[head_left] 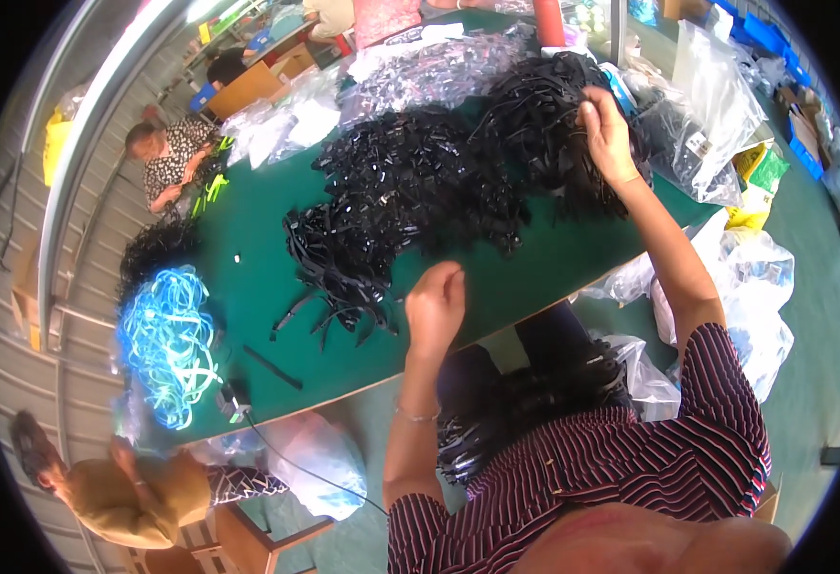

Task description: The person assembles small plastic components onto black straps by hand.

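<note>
My right hand (608, 139) is at the heap of black straps (549, 100) on the far right part of the green table, its fingers bent toward the thumb. Whether a strap is pinched there is too unclear to make out. Nearer to me, my left hand (436, 308) is closed above the table's front edge, and whatever is in its fingers is hidden. Beyond it lies a wide pile of black straps with small shiny black buckles (410, 182), with loose ends trailing toward the left. On my lap rests another bundle of black straps (534, 407).
Blue and pale green straps (166, 335) are heaped at the table's left end, near a small device with a cord (233, 400). Clear plastic bags (711, 105) crowd the right side. One co-worker (166, 163) handles bright green pieces across the table; another person (133, 488) is at lower left.
</note>
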`<state>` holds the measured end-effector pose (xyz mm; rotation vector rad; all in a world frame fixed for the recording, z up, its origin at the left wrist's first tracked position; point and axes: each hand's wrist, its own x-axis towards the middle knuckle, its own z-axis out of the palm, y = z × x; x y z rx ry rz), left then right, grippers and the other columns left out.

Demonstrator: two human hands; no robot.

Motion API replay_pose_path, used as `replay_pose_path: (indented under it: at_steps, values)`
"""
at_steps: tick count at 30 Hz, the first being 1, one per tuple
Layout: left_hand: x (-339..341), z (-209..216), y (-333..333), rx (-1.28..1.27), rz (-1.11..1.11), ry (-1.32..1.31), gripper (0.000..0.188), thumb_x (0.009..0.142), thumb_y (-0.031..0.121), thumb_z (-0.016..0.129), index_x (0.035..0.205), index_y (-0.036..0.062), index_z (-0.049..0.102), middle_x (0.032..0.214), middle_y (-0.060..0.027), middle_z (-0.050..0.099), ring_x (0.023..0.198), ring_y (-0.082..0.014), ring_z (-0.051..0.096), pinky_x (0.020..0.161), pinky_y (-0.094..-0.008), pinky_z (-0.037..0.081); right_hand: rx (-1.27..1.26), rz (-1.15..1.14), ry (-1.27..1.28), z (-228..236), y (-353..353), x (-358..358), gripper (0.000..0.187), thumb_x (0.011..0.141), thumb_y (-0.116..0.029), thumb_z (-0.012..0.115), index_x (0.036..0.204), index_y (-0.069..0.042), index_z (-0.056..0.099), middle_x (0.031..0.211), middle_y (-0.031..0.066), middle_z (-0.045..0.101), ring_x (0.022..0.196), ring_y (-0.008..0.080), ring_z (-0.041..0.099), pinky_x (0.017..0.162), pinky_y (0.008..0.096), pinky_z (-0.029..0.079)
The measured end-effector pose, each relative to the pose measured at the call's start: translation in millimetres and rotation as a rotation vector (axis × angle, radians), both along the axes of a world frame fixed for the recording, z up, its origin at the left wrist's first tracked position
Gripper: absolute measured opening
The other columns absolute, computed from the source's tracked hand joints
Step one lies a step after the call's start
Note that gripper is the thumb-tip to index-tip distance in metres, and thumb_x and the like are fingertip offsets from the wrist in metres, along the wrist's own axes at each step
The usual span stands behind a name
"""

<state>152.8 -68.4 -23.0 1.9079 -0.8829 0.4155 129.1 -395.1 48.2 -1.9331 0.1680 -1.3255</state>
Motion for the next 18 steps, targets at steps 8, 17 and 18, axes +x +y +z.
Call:
replay_pose_path:
  at_steps: [8,17,18]
  values:
    - [58,-3,-95,0.007,-0.109,-0.309,0.012,0.075,0.002,0.060,0.087,0.0032,0.057,0.078,-0.0130,0.058,0.070,-0.0305,0.057,0.061,-0.0359,0.047,-0.401,0.219,0.040,-19,59,34,0.015,0.083,-0.009,0.056,0.097,-0.005,0.053,0.090,0.0157,0.060,0.076,0.0342,0.060,0.067,0.0370,0.050]
    - [66,-12,-93,0.063,-0.170,-0.035,0.009,0.074,0.002,0.059,0.083,0.0041,0.057,0.076,-0.0114,0.057,0.067,-0.0293,0.054,0.058,-0.0369,0.044,-0.403,0.389,0.241,-73,58,51,0.021,0.080,-0.013,0.059,0.098,-0.005,0.051,0.079,0.0152,0.061,0.067,0.0338,0.059,0.057,0.0391,0.048]
    - [65,-11,-94,0.065,-0.169,-0.033,0.009,0.074,0.002,0.059,0.083,0.0041,0.057,0.076,-0.0114,0.057,0.067,-0.0293,0.054,0.058,-0.0369,0.044,-0.400,0.391,0.242,-74,58,51,0.021,0.080,-0.013,0.059,0.098,-0.005,0.051,0.079,0.0152,0.061,0.067,0.0338,0.059,0.057,0.0391,0.048]
